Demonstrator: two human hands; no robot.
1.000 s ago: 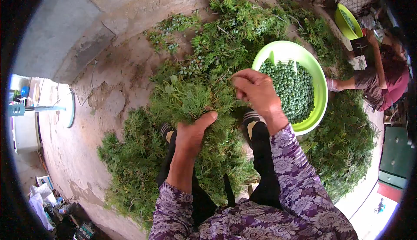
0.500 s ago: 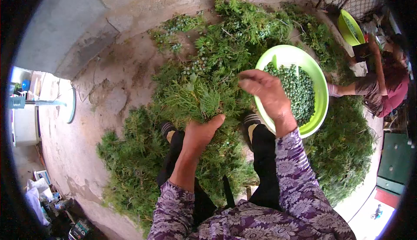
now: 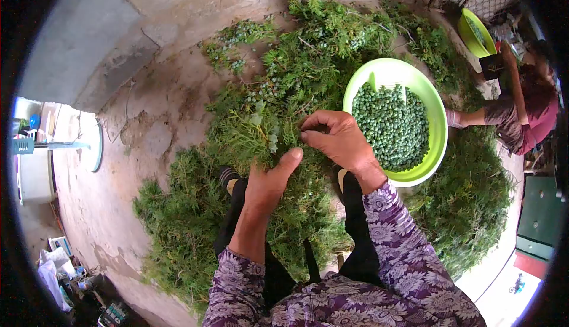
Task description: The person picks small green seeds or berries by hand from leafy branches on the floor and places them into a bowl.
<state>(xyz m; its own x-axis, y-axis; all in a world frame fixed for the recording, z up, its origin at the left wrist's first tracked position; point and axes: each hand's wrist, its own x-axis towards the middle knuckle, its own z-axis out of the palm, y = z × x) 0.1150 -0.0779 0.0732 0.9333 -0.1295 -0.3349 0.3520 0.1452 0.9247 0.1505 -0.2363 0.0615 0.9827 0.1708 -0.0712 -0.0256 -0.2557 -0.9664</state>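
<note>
Head view:
- Sprig (image 3: 246,134) sits just beyond the left hand (image 3: 267,185), long axis running away and slightly left; right hand (image 3: 347,143) just right of it, nearer the bowl (image 3: 437,131).
- Sprig: feathery, green, pale berries (image 3: 272,142) on its right side.
- Left fingers closed round sprig base.
- Right thumb and index nearly together; can't tell if anything's pinched.

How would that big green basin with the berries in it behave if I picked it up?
The basin would probably feel heavy for its size, since berries cover most of its floor. Its smooth, plastic-looking wall seems fairly stiff, though it might flex a little. If tilted, the loose, round berries would likely roll toward the low side.
</note>
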